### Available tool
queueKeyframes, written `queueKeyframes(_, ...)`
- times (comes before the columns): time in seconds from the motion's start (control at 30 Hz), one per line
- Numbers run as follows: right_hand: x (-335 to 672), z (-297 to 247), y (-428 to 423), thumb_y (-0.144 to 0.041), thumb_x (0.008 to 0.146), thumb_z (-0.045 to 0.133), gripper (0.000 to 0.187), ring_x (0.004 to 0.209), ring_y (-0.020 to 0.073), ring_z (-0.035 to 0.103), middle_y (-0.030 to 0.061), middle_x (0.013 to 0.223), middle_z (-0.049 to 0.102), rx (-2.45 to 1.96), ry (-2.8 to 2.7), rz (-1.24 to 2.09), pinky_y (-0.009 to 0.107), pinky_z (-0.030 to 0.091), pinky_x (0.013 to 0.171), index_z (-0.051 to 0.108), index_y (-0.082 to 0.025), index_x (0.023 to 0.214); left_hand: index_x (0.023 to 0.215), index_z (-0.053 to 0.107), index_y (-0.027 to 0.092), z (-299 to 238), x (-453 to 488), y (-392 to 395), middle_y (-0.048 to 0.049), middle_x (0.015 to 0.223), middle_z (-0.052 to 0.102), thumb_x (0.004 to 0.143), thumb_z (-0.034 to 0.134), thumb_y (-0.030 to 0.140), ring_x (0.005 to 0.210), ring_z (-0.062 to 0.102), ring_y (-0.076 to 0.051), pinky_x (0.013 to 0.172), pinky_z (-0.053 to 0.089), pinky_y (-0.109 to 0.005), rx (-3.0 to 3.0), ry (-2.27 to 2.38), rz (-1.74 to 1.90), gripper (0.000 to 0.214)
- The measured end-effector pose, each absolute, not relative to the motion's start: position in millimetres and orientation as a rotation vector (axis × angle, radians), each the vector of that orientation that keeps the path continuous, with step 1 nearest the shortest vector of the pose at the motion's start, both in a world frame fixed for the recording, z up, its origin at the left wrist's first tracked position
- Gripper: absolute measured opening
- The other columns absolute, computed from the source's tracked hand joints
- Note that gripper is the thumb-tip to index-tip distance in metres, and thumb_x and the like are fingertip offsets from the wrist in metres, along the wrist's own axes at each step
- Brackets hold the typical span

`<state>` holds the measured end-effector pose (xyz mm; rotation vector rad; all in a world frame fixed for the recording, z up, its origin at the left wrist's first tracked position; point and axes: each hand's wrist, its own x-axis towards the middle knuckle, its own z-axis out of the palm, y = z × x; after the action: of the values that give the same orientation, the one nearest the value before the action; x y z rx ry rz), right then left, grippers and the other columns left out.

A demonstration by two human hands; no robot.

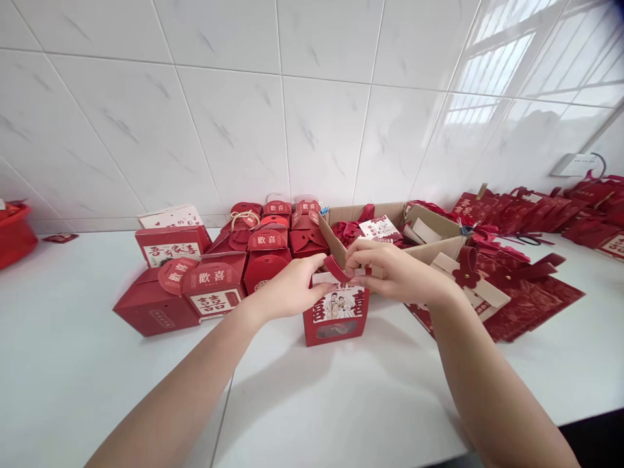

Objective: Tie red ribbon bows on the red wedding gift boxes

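Note:
A small red gift box (336,316) with a printed couple and a clear window stands upright on the white counter (312,396) in front of me. My left hand (287,286) is closed around the box's top left, its thumb against a red handle flap (336,268). From the right, my right hand (390,270) pinches the same top flaps, fingers curled over them. Both hands meet above the box.
A cluster of several closed red gift boxes (219,273) sits to the left against the tiled wall. An open cardboard carton (390,224) of flat parts stands behind the hands. Flat red bags (526,292) lie to the right. A red tub (14,231) is far left.

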<state>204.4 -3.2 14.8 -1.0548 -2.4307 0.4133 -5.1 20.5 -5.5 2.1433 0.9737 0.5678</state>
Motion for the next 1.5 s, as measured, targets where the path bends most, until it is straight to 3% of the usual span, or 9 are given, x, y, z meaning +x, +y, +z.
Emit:
queueKeyframes(0.3, 198.0, 8.8, -2.8, -0.009, 0.084, 0.049, 0.013, 0.08, 0.0141, 0.055, 0.0036, 0.096, 0.056, -1.079, -2.492, 0.301, 0.028, 0.044, 0.067, 0.058, -0.018, 0.086, 0.101, 0.055, 0.022, -2.5, -5.6, 17.3, 0.0003, 0.087, 0.066, 0.085, 0.055, 0.035, 0.067, 0.06, -0.014, 0.056, 0.042, -0.025, 2.151, 1.02, 0.503, 0.021)
queueKeyframes(0.77, 194.7, 12.9, -5.7, -0.009, 0.082, 0.049, 0.009, 0.075, 0.0134, 0.052, 0.0024, 0.085, 0.056, -1.116, -2.452, 0.235, 0.027, 0.041, 0.065, 0.054, -0.016, 0.08, 0.1, 0.058, 0.021, -6.2, -5.7, 21.7, -0.0004, 0.101, 0.068, 0.085, 0.055, 0.035, 0.094, 0.063, -0.021, 0.077, 0.047, -0.03, 2.176, 1.013, 0.53, 0.021)
queueKeyframes(1.0, 195.3, 12.3, -7.7, -0.009, 0.081, 0.049, 0.01, 0.075, 0.0134, 0.053, 0.0025, 0.087, 0.058, -1.149, -2.441, 0.221, 0.027, 0.042, 0.065, 0.056, -0.016, 0.08, 0.1, 0.057, 0.022, -6.5, -6.2, 21.4, -0.001, 0.1, 0.067, 0.085, 0.054, 0.036, 0.092, 0.063, -0.022, 0.074, 0.046, -0.03, 2.196, 1.033, 0.519, 0.021)
queueKeyframes(1.2, 193.0, 13.0, -11.2, -0.006, 0.083, 0.046, 0.017, 0.078, 0.0143, 0.056, 0.0039, 0.095, 0.059, -1.217, -2.477, 0.187, 0.027, 0.043, 0.066, 0.06, -0.016, 0.085, 0.099, 0.052, 0.023, -6.1, -7.0, 21.3, 0.0001, 0.083, 0.066, 0.084, 0.053, 0.041, 0.07, 0.06, -0.018, 0.058, 0.043, -0.028, 2.169, 1.089, 0.441, 0.024)
queueKeyframes(1.33, 190.5, 15.2, -15.6, -0.006, 0.083, 0.045, 0.018, 0.075, 0.0134, 0.056, 0.0038, 0.093, 0.059, -1.242, -2.491, 0.14, 0.027, 0.042, 0.063, 0.06, -0.015, 0.086, 0.091, 0.051, 0.022, -3.8, -6.1, 19.3, 0.0006, 0.081, 0.064, 0.084, 0.053, 0.038, 0.069, 0.057, -0.016, 0.058, 0.043, -0.026, 2.185, 1.07, 0.468, 0.018)
queueKeyframes(1.5, 189.2, 17.0, -17.9, -0.009, 0.083, 0.046, 0.014, 0.073, 0.0132, 0.054, 0.0032, 0.089, 0.059, -1.236, -2.472, 0.134, 0.027, 0.041, 0.061, 0.058, -0.015, 0.083, 0.094, 0.051, 0.021, -1.8, -5.6, 16.8, 0.0007, 0.079, 0.063, 0.084, 0.053, 0.034, 0.067, 0.057, -0.015, 0.057, 0.042, -0.025, 2.168, 1.055, 0.47, 0.016)
